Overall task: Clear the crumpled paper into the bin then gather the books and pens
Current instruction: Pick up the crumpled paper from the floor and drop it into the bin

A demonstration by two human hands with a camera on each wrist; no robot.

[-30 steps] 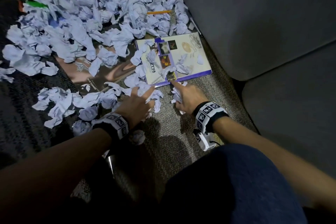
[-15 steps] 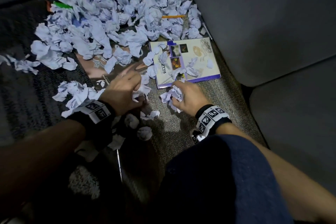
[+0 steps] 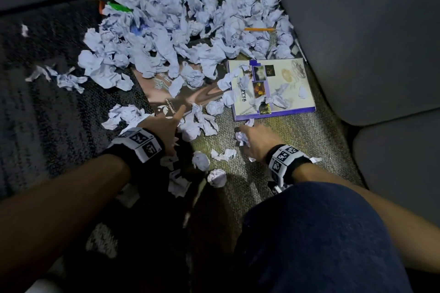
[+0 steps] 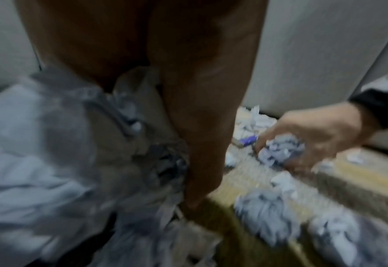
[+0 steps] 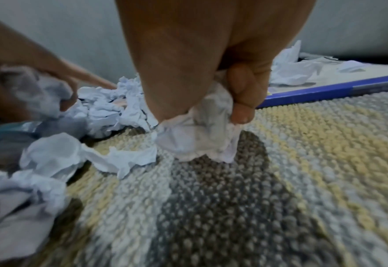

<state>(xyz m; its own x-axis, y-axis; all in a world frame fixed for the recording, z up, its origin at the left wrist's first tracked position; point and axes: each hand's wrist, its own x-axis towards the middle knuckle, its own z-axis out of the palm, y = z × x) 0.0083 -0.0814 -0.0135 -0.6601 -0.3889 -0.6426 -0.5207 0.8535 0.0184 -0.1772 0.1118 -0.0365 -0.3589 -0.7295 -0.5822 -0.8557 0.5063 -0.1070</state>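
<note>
Both hands pulled back toward body since earlier frame. Right hand (image 5: 202, 101) clutches paper wad (image 5: 199, 139); left hand (image 3: 164, 131) grips crumpled paper (image 5: 35, 90). Risk: loose grip drops wads; bin unseen.

A woven carpet (image 3: 273, 150) of beige and grey loops covers the floor. Directly on it lie a purple-edged picture book (image 3: 271, 89) just beyond the right grip (image 3: 256, 143), a brown glossy book (image 3: 190, 95) ahead of the left grip (image 3: 164, 131), a heap of pale blue crumpled paper (image 3: 190, 19) further off, and loose balls (image 3: 216, 177) between both grips.
</note>
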